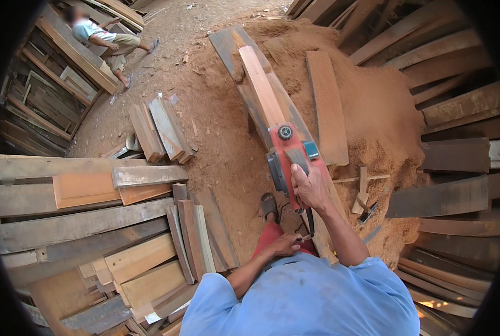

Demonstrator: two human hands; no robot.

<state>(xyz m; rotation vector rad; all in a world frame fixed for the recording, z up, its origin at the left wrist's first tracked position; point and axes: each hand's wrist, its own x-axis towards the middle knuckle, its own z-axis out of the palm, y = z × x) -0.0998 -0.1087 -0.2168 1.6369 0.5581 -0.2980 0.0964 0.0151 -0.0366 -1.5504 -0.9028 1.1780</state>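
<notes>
My right hand [309,187] grips the rear handle of a red electric hand planer [288,154] that sits on a long pale wooden plank [259,84]. The plank runs away from me on top of a darker board [230,45]. My left hand [286,245] rests closed on my red-trousered thigh, close to the planer's black cord [310,221]. Whether it pinches the cord I cannot tell. My sandalled foot [269,204] stands on the sawdust-covered ground just left of the planer.
A big sawdust heap [373,106] lies to the right with a board [326,106] on it. Stacks of planks [93,224] fill the left, short boards [160,131] lie ahead, more timber [451,162] at right. A person [107,42] sits far left.
</notes>
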